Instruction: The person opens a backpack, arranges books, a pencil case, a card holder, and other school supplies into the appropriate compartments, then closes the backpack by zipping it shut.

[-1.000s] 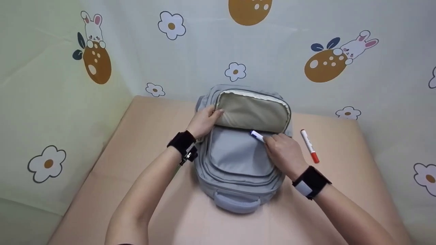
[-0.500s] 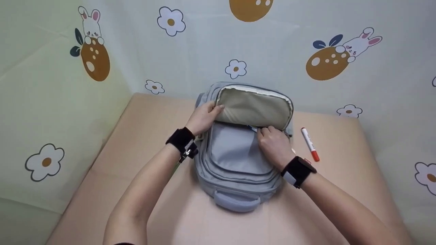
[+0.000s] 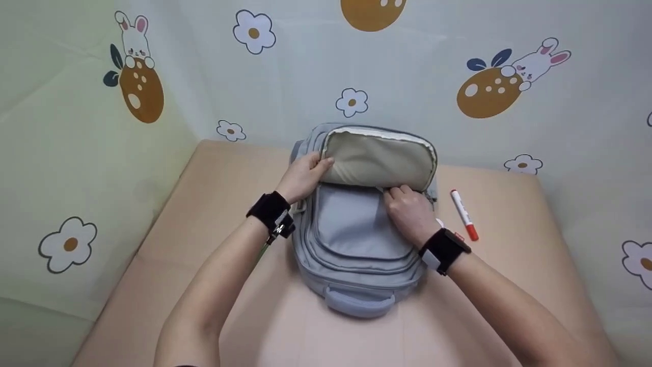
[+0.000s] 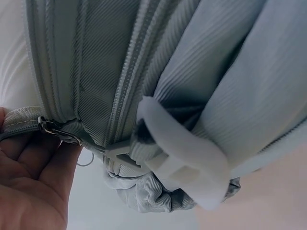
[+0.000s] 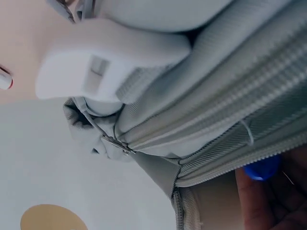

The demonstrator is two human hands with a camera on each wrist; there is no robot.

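Observation:
A grey backpack lies on the table with its front pocket unzipped; the pocket's flap is folded back, its beige lining showing. My left hand holds the flap's left edge between thumb and fingers. In the left wrist view, fingers lie beneath the zipper edge beside a zipper pull. At the right part of the pocket opening is my right hand, fingertips at the fold. It grips a marker whose blue end shows in the right wrist view; the rest is hidden by hand and pocket.
A white marker with a red cap lies on the table right of the backpack. The carry handle points toward me. White plastic buckles hang at the bag's sides. A patterned curtain stands close behind.
My right hand has moved left and away from me to the pocket opening, and the marker it grips has gone largely out of sight there. The left hand keeps its hold on the flap.

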